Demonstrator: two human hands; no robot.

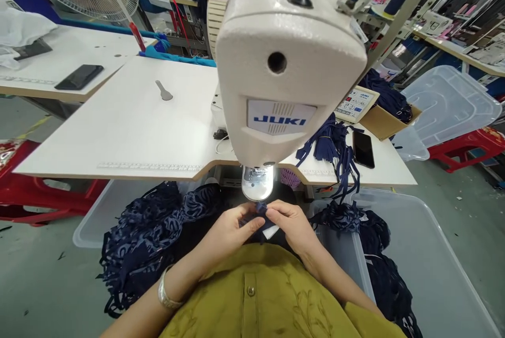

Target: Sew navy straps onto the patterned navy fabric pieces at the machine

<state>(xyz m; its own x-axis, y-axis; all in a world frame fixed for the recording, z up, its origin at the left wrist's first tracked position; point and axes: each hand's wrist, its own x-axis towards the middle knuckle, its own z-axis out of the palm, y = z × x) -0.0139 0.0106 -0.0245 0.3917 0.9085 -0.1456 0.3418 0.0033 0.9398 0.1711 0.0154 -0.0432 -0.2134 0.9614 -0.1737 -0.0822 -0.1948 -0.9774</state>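
Observation:
Close to my body, just below the metal bed plate (258, 184) of a white JUKI sewing machine (290, 59), both hands pinch one small piece of navy fabric (261, 210). My left hand (236, 225) grips its left side between thumb and fingers. On the other side, my right hand (291, 226) holds the fabric with thumb and forefinger. A white tag (270, 231) hangs beneath the fingers. Most of the fabric is hidden by the fingers.
Patterned navy garments (145, 238) are heaped in a bin on the left. More navy pieces (384, 269) lie by a clear bin (430, 254) at right. Navy straps (329, 140), a phone (363, 149) and a control panel (356, 103) are on the white table (130, 117).

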